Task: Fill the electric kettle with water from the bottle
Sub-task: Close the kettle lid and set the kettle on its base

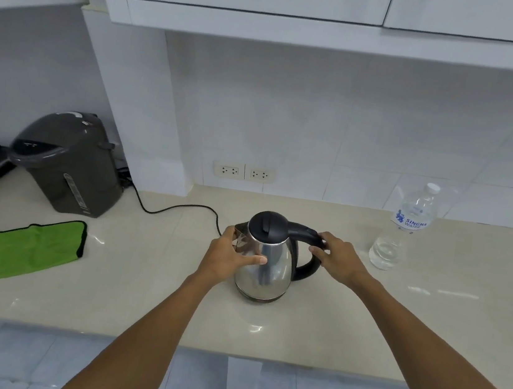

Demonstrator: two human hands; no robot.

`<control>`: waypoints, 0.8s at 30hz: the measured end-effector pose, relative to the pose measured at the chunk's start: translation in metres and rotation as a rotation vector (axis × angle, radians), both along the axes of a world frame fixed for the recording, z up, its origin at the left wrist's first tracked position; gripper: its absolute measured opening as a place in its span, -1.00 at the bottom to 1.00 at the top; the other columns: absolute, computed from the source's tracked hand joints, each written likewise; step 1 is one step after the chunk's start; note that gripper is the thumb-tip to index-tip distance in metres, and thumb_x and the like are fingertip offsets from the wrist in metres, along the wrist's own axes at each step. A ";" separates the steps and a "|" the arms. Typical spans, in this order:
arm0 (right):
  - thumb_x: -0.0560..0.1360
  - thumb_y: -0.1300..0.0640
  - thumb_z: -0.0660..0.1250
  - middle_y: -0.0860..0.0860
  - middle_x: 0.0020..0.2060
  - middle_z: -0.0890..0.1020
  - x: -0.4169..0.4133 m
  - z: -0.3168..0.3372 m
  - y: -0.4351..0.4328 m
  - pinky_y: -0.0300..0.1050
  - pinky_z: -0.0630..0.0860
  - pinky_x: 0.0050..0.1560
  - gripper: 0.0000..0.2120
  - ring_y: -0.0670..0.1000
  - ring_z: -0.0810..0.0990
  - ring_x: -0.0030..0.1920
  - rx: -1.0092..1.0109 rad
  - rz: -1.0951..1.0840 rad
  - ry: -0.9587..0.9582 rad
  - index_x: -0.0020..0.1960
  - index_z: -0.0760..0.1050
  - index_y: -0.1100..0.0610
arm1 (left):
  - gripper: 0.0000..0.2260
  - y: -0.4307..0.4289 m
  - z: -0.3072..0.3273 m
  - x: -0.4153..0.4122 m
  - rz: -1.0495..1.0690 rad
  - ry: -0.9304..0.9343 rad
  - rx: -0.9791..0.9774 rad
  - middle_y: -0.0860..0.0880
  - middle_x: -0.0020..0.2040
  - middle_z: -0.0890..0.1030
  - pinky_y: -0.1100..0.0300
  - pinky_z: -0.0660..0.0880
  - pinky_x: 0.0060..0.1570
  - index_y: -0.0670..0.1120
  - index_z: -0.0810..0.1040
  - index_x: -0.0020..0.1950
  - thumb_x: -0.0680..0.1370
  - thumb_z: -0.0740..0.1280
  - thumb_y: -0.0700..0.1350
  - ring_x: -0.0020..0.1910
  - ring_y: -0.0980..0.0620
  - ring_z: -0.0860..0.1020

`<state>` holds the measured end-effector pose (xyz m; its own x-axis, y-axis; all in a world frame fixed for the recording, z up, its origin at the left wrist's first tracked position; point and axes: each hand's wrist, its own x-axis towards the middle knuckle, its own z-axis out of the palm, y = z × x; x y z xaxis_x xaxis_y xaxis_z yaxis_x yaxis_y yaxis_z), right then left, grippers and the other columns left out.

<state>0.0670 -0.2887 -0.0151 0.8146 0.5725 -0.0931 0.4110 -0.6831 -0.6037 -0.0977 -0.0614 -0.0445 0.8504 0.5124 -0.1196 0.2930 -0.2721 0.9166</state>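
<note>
Fingers of the right hand (340,257) wrap the kettle (268,258) handle; left hand (230,258) clasps its steel body.

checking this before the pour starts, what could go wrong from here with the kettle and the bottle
1. The kettle lid looks closed and the bottle is capped, so pouring too early would likely spill on the counter.
2. The left hand presses the polished steel side while the right hand holds the handle; a slip could tip it.
3. Spilled water might reach the power cord behind the kettle.
</note>
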 end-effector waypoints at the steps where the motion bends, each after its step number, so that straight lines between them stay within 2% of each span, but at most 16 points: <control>1: 0.65 0.00 0.30 0.15 0.14 0.67 0.004 0.007 0.002 0.02 0.54 0.10 -0.65 0.19 0.62 0.11 0.007 -0.003 -0.010 0.37 0.48 0.13 | -0.20 0.004 0.008 0.004 -0.004 -0.009 0.012 0.08 0.32 0.62 0.02 0.59 0.34 -0.02 0.49 0.42 0.29 0.76 0.08 0.25 0.01 0.68; 3: 0.65 -0.01 0.30 0.13 0.14 0.67 0.014 0.020 0.008 0.06 0.57 0.12 -0.65 0.18 0.63 0.10 0.021 -0.006 -0.027 0.37 0.48 0.12 | -0.19 0.010 0.023 0.014 -0.010 -0.023 0.037 0.05 0.38 0.60 -0.01 0.57 0.36 -0.01 0.50 0.41 0.27 0.76 0.12 0.27 0.01 0.67; 8: 0.64 0.00 0.31 0.11 0.12 0.67 0.047 0.043 0.024 0.08 0.57 0.15 -0.66 0.18 0.61 0.16 0.057 0.010 -0.063 0.36 0.49 0.11 | -0.24 0.027 0.050 0.046 -0.009 -0.053 0.071 0.07 0.36 0.57 0.17 0.46 0.32 -0.02 0.50 0.42 0.32 0.75 0.08 0.36 0.10 0.53; 14: 0.63 -0.01 0.33 0.12 0.10 0.68 0.090 0.040 0.052 0.06 0.57 0.12 -0.67 0.17 0.63 0.09 0.058 0.039 -0.062 0.33 0.50 0.12 | -0.27 0.048 0.046 0.080 0.041 -0.030 0.044 0.05 0.37 0.58 0.09 0.50 0.39 -0.02 0.51 0.39 0.31 0.76 0.04 0.35 0.05 0.59; 16: 0.63 -0.01 0.33 0.11 0.11 0.68 0.100 0.032 0.060 0.06 0.56 0.14 -0.67 0.17 0.64 0.11 0.056 0.054 -0.055 0.34 0.50 0.11 | -0.27 0.053 0.041 0.088 0.042 -0.024 0.014 0.06 0.37 0.56 0.14 0.53 0.32 -0.03 0.50 0.41 0.33 0.75 -0.02 0.30 0.02 0.63; 18: 0.63 -0.02 0.33 0.11 0.11 0.69 0.108 0.023 0.065 0.07 0.56 0.15 -0.66 0.18 0.64 0.12 0.045 0.068 -0.042 0.34 0.50 0.11 | -0.27 0.055 0.037 0.093 0.035 -0.011 -0.006 0.11 0.32 0.52 0.31 0.49 0.16 -0.03 0.49 0.43 0.35 0.74 -0.07 0.24 0.04 0.62; 20: 0.63 -0.02 0.32 0.12 0.11 0.69 0.114 0.014 0.068 0.08 0.57 0.16 -0.66 0.19 0.64 0.13 0.039 0.076 -0.023 0.34 0.50 0.11 | -0.30 0.057 0.033 0.098 0.033 -0.007 -0.007 0.15 0.27 0.49 0.39 0.43 0.04 0.00 0.47 0.41 0.37 0.73 -0.09 0.21 0.06 0.61; 22: 0.63 -0.02 0.33 0.13 0.11 0.69 0.119 0.007 0.072 0.08 0.57 0.15 -0.66 0.20 0.64 0.13 0.035 0.083 -0.009 0.34 0.50 0.11 | -0.33 0.060 0.025 0.102 0.041 -0.010 -0.017 0.14 0.28 0.49 0.37 0.45 0.07 0.05 0.46 0.37 0.37 0.73 -0.10 0.23 0.03 0.62; 24: 0.63 -0.02 0.33 0.13 0.11 0.69 0.123 0.000 0.075 0.08 0.57 0.14 -0.66 0.20 0.64 0.12 0.033 0.091 -0.003 0.34 0.50 0.11 | -0.32 0.063 0.017 0.105 0.053 -0.010 -0.034 0.12 0.30 0.51 0.25 0.51 0.20 0.06 0.46 0.37 0.36 0.73 -0.10 0.26 -0.01 0.64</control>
<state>0.1903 -0.2139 -0.0151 0.7592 0.6470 -0.0706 0.4726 -0.6227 -0.6236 0.0075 0.0017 -0.0272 0.8231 0.5529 -0.1297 0.2973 -0.2248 0.9280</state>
